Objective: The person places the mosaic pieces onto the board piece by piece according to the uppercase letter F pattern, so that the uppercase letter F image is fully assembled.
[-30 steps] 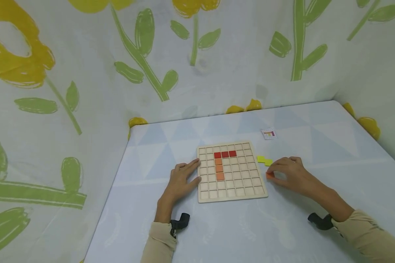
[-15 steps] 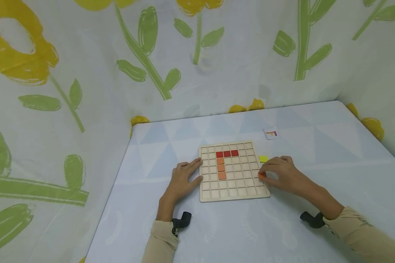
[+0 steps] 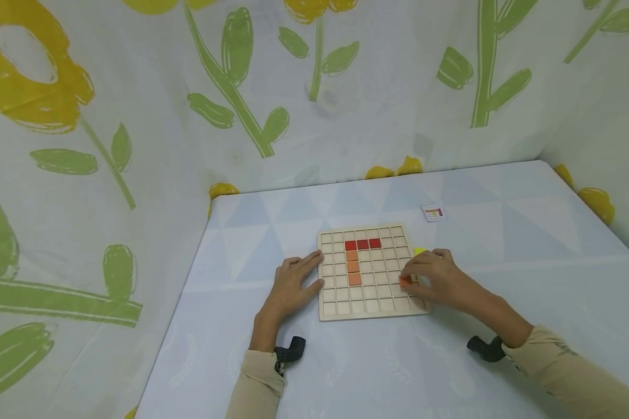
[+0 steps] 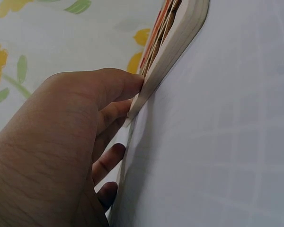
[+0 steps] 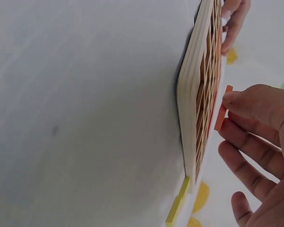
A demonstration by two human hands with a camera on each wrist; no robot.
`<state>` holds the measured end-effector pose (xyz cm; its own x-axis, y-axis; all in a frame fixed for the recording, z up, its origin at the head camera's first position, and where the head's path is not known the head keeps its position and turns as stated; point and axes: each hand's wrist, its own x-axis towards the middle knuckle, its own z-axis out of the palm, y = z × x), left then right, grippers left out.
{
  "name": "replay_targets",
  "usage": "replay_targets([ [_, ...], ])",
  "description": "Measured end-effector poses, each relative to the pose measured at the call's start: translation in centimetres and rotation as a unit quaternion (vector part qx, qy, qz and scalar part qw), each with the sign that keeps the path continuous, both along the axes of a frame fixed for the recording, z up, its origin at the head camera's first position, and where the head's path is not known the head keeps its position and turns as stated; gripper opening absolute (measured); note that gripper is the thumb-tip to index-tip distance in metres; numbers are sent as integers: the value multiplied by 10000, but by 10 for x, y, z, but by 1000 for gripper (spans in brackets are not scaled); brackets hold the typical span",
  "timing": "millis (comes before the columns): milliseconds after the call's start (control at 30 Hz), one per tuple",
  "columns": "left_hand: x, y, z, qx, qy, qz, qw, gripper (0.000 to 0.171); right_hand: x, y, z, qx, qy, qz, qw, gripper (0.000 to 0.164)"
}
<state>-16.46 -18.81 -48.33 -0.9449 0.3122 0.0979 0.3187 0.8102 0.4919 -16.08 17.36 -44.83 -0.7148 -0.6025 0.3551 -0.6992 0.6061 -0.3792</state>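
Note:
A wooden grid board (image 3: 374,291) lies on the table, with several red tiles (image 3: 363,244) in a row and several orange tiles (image 3: 353,266) in a column below the row's left end. My left hand (image 3: 292,286) rests against the board's left edge, fingers extended, thumb touching the rim. In the right wrist view, an orange tile (image 5: 221,113) is pinched between thumb and fingers of my right hand (image 5: 262,127). That hand is over the board's right side, the tile above the surface. Yellow tiles (image 5: 178,203) lie beside the board's right edge, partly hidden by the hand in the head view.
A small printed card (image 3: 433,212) with a coloured grid pattern lies on the table behind the board, to the right. The pale patterned table (image 3: 367,372) meets a flower-printed cloth wall (image 3: 157,116) at the back and left.
My right hand has moved left with the orange tile, from beside the board to over its right side, passing in front of the yellow tiles. The left hand stays at the board's edge.

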Motion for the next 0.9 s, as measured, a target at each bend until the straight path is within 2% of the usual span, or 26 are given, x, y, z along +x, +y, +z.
replay_targets([
  [133,-1,0,-1,-79,-6,24,10000,60,-1,-8,-1,-59,92,149,9998,21],
  [367,0,-1,-1,-66,-49,27,10000,60,-3,-20,0,81,122,162,9998,24],
  [700,-1,-2,0,-72,79,12,9999,60,-3,-38,1,-45,275,362,9990,21],
  [900,-1,-1,-2,-59,62,1,10000,60,-1,-51,5,31,104,368,9993,22],
])
